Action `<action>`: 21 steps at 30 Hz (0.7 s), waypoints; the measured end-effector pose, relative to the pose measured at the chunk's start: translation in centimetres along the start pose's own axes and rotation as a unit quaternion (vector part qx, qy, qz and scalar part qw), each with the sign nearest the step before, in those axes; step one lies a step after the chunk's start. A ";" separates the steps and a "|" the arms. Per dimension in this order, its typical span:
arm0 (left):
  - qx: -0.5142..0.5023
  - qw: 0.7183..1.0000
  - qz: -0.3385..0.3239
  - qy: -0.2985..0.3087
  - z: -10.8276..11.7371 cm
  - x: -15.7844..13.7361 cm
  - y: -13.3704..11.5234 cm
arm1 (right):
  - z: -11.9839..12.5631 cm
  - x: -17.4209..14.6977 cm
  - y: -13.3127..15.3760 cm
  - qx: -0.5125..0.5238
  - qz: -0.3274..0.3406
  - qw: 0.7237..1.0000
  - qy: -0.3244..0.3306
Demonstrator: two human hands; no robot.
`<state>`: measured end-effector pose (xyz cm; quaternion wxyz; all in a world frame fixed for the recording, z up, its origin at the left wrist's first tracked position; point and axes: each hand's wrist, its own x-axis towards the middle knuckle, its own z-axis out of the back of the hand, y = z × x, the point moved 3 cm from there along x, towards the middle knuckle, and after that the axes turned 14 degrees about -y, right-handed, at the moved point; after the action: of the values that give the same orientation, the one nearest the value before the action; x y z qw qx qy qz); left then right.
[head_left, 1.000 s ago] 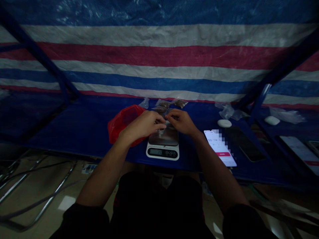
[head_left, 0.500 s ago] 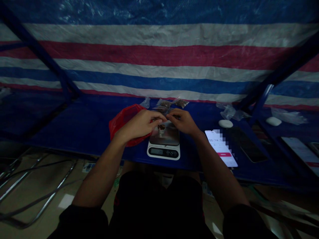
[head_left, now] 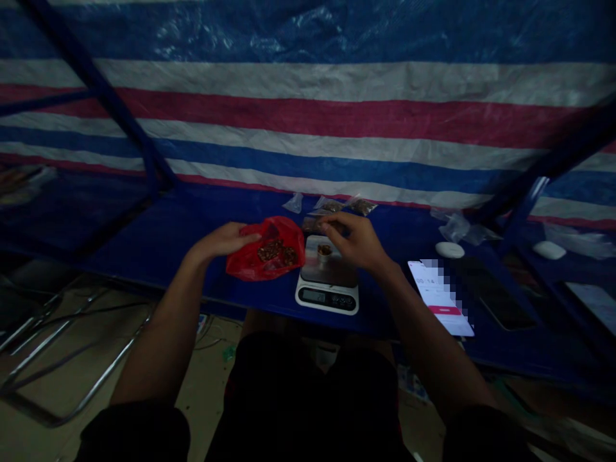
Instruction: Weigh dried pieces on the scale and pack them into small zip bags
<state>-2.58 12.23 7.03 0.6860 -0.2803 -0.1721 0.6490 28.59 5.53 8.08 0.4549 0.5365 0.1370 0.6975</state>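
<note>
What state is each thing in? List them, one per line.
red bag: open, brown bits showing inside
left hand: on the bag's edge
right hand: fingers pinched above the small cup
small cup: upright on the scale, filled
scale: display lit
phone: screen lit

Left hand (head_left: 226, 240) on red bag (head_left: 267, 250), right hand (head_left: 356, 240) above scale (head_left: 328, 282)

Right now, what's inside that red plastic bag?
The red bag lies open, showing a heap of small brown pieces. The left hand holds its edge; whatever lies deeper under the folds is hidden.
</note>
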 end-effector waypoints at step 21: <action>0.303 0.939 -0.087 -0.139 3.3 -3.6 -6.5 | -11.6 2.7 4.9 -0.225 0.067 0.897 0.374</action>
<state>0.26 9.25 14.03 0.7613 0.0497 -0.0845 0.6409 16.07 8.40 8.67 0.4311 0.1275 0.1006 0.8876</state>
